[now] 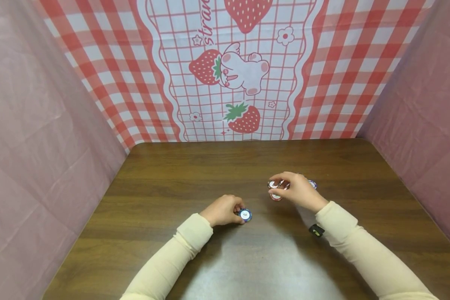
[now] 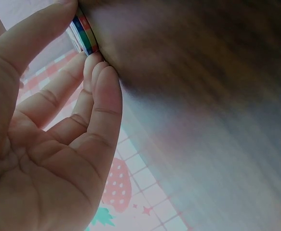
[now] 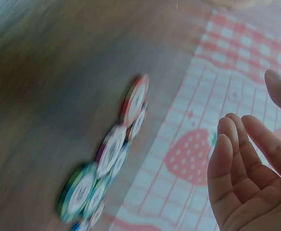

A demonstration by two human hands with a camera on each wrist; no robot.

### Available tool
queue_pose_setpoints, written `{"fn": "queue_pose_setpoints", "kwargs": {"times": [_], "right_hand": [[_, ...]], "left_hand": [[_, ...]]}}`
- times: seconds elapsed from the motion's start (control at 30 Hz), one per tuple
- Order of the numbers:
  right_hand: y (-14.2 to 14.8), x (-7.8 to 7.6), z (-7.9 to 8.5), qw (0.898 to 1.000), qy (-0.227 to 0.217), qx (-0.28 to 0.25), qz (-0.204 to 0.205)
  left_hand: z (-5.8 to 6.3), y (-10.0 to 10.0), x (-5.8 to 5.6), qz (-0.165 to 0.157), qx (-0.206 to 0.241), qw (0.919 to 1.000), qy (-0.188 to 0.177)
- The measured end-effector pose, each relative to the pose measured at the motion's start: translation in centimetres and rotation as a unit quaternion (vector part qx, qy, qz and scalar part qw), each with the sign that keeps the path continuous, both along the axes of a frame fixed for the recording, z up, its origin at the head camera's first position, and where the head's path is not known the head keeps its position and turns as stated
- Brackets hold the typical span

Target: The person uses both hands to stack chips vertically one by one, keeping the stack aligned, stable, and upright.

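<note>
A blue-edged poker chip (image 1: 245, 215) marked 50 lies near the table's middle. My left hand (image 1: 223, 210) pinches it between thumb and fingers. In the left wrist view, a small stack of chips (image 2: 87, 36) shows blue-green and red-yellow edges at the fingertips. My right hand (image 1: 300, 191) hovers over a group of chips, partly covering them; its fingers are loosely bent with nothing between them. Around it show a red chip (image 1: 276, 197) and a blue chip (image 1: 313, 184). In the right wrist view, a purple chip (image 3: 111, 150) and a green chip (image 3: 78, 191) lie in the group.
The brown wooden table (image 1: 165, 175) ends at a red-and-white checked cloth (image 1: 116, 50) with strawberries behind it. Pink drapes (image 1: 41, 125) hang on both sides. A small dark device (image 1: 316, 230) sits by the right cuff.
</note>
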State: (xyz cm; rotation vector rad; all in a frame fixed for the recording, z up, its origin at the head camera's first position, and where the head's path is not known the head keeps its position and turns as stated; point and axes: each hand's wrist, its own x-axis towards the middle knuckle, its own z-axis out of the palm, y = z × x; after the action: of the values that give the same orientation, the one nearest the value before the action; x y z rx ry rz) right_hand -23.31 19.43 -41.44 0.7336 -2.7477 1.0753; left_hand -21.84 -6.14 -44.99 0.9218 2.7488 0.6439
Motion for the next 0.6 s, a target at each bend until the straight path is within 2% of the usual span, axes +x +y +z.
{"fn": "queue_pose_setpoints", "kwargs": {"times": [0.17,0.4,0.6], "right_hand": [[2.3,-0.2,-0.2,0.999,0.015,0.008,-0.039],[5.1,-0.1,-0.6,0.997,0.005,0.012,-0.079],[6.8,0.0,-1.2,0.995,0.011,0.018,-0.101]], "left_hand": [[0.1,0.0,0.0,0.002,0.001,1.0,-0.001],[-0.1,-0.1,-0.1,0.001,0.002,1.0,-0.003],[-0.1,0.0,-0.1,0.001,0.001,1.0,-0.003]]}}
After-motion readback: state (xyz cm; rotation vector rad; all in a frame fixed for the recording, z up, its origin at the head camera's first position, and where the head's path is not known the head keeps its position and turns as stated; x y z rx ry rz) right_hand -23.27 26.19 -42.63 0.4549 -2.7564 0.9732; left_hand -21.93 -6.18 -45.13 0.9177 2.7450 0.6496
